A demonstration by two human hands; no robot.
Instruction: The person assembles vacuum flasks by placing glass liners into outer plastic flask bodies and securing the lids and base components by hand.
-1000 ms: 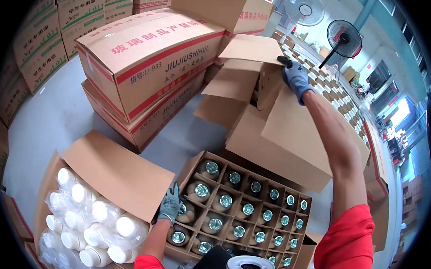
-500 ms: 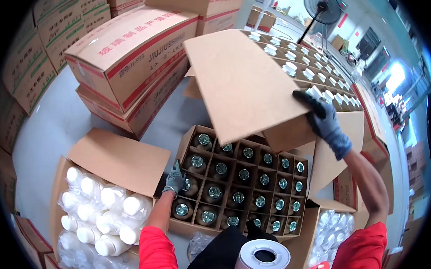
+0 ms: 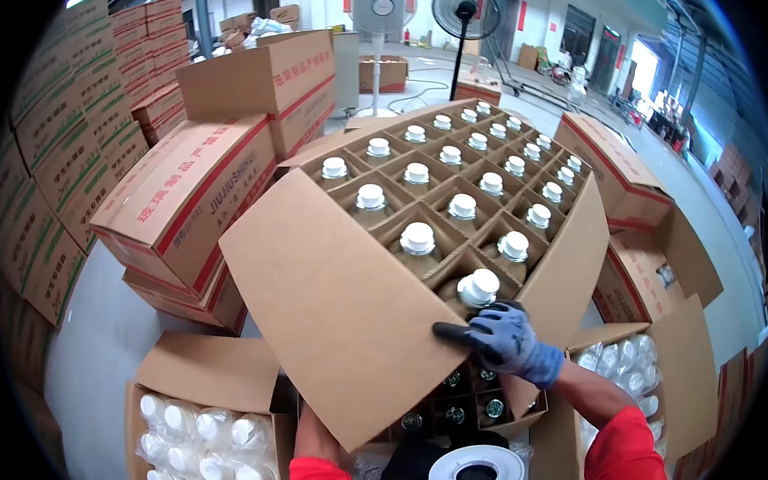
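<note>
One carton (image 3: 571,271) of white-capped bottles (image 3: 417,239) now takes the middle of the scene, divider cells in full sight; half a second ago only its right part showed beyond a raised flap. That broad flap (image 3: 335,301) now hangs down toward near left, covering most of the lower carton (image 3: 522,423). A few uncapped bottles (image 3: 494,408) show below its edge; far more were visible earlier. View has swung too, so how far the capped carton itself moved cannot be told.

Right hand (image 3: 506,341), gloved: partly closed on the capped carton's near corner, one dark-tipped digit lying across the flap. Left hand: hidden behind the flap, only its forearm (image 3: 317,439) visible; grip cannot be told. Earlier its glove showed at the lower carton's left edge.

Near left, an open carton of white bottles (image 3: 214,426) in clear wrap. Near right, bagged clear items (image 3: 625,367) in another open carton. Far left, printed cartons (image 3: 188,196), stacked. Far side, a black fan (image 3: 467,17), now nearer mid-scene.
</note>
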